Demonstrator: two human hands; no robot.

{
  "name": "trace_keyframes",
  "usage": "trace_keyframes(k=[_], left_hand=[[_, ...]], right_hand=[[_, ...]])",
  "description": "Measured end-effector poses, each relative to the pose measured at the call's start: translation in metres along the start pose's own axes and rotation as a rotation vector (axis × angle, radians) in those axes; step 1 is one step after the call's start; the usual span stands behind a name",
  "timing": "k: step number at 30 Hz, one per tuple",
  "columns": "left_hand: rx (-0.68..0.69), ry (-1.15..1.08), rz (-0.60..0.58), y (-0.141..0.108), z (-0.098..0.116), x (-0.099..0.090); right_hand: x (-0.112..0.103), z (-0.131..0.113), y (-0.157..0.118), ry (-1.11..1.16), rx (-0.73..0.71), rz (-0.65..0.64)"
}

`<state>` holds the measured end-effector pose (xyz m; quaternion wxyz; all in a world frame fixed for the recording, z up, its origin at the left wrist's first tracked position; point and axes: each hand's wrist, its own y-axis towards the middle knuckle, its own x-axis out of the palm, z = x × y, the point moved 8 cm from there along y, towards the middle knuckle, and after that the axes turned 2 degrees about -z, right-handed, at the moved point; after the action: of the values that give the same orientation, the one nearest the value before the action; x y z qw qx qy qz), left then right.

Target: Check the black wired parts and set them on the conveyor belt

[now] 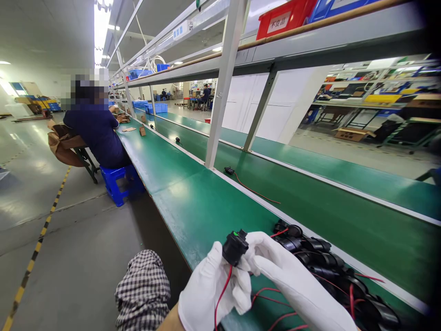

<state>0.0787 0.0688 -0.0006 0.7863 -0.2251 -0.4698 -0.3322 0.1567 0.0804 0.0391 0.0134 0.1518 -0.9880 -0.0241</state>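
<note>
Both of my hands wear white gloves and meet over the green bench, low in the view. My left hand [212, 287] grips a small black part [235, 248] between thumb and fingers. The part has a bright green spot on top, and a red wire [223, 294] hangs from it. My right hand [279, 266] touches the part's right side with its fingertips; the fingers are pressed together. Right beside that hand lies a pile of black parts [322, 262] with red wires, partly hidden by the glove.
A green belt [310, 195] runs beyond the white rail, carrying a black part with a red wire [229, 170]. A white post [223, 87] rises from the rail. Farther left, a person [94, 131] sits on a blue stool [115, 184]. A red bin [284, 18] stands overhead.
</note>
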Motion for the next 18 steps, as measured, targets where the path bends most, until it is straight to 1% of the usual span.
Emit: trace_keyframes(k=[2, 5, 8, 11, 13, 14, 15, 16, 17, 18], left_hand=[[-0.105, -0.161, -0.029, 0.000, -0.010, 0.002], [-0.162, -0.278, -0.113, -0.004, -0.013, 0.014], [-0.194, -0.314, -0.176, -0.008, -0.014, 0.022], [-0.245, -0.250, -0.182, -0.007, -0.025, 0.019], [-0.262, -0.093, -0.144, -0.001, -0.033, 0.006], [-0.224, 0.043, -0.099, 0.004, -0.033, -0.004], [-0.147, 0.232, -0.033, 0.009, -0.029, -0.017], [-0.024, 0.454, 0.059, 0.014, -0.017, -0.031], [0.117, 0.682, 0.161, 0.016, -0.002, -0.043], [0.249, 0.907, 0.258, 0.017, 0.012, -0.052]], right_hand=[[-0.006, 0.000, 0.002, -0.018, -0.020, 0.054], [-0.010, 0.000, 0.002, -0.052, 0.023, 0.085], [-0.003, 0.000, 0.000, -0.032, 0.079, 0.049], [0.007, 0.001, -0.001, 0.001, 0.085, 0.040], [0.002, -0.002, -0.002, -0.018, 0.051, 0.105], [-0.009, -0.007, -0.003, -0.054, 0.015, 0.174], [-0.025, -0.015, -0.005, -0.114, -0.030, 0.264], [-0.046, -0.025, -0.010, -0.198, -0.073, 0.356], [-0.071, -0.036, -0.016, -0.301, -0.109, 0.455], [-0.098, -0.047, -0.023, -0.420, -0.122, 0.526]])
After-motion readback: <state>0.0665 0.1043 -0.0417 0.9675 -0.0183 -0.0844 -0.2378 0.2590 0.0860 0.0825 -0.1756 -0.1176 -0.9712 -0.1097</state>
